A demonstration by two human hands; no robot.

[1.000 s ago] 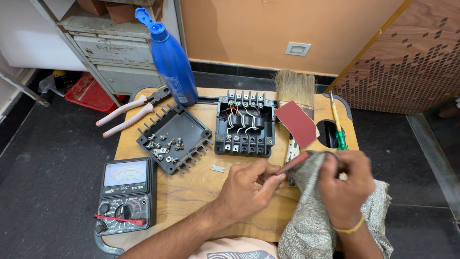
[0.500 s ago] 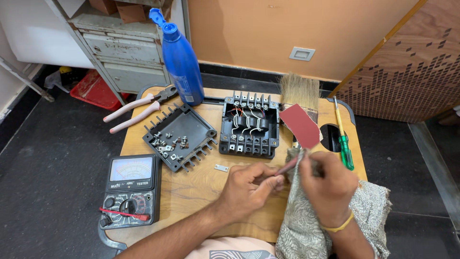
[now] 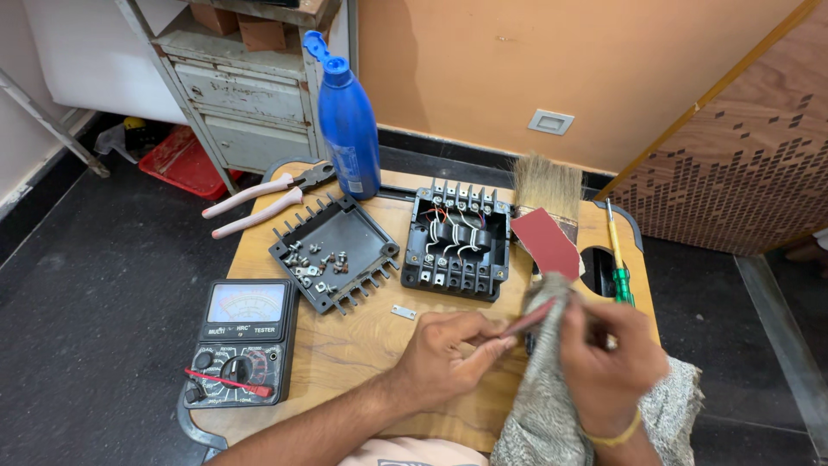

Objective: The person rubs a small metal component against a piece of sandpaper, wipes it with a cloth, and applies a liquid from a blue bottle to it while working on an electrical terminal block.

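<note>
The left hand (image 3: pixel 453 349) pinches one end of a thin reddish-brown strip of metal (image 3: pixel 528 318) between thumb and fingertips, holding it out level over the small wooden table (image 3: pixel 345 345) so its far end is exposed. The right hand (image 3: pixel 608 362) closes around that far end through a bunched grey knitted cloth (image 3: pixel 552 406), fingers pressed together on the fabric — a grip suited to rubbing the strip.

Just beyond the hands lies a dark-red sheet of sandpaper (image 3: pixel 545 243), resting partly on a pale-bristled paintbrush (image 3: pixel 548 183). A black terminal block with white wires (image 3: pixel 457 243) sits open beside its upturned black lid (image 3: pixel 335 252), which serves as a tray for loose screws. A small flat metal plate (image 3: pixel 403 311) lies apart near the left hand. Further off stand a tall blue plastic bottle (image 3: pixel 349 121), pink-handled pliers (image 3: pixel 259 200), an analogue multimeter (image 3: pixel 241 341) and a green-handled screwdriver (image 3: pixel 618 263).
</note>
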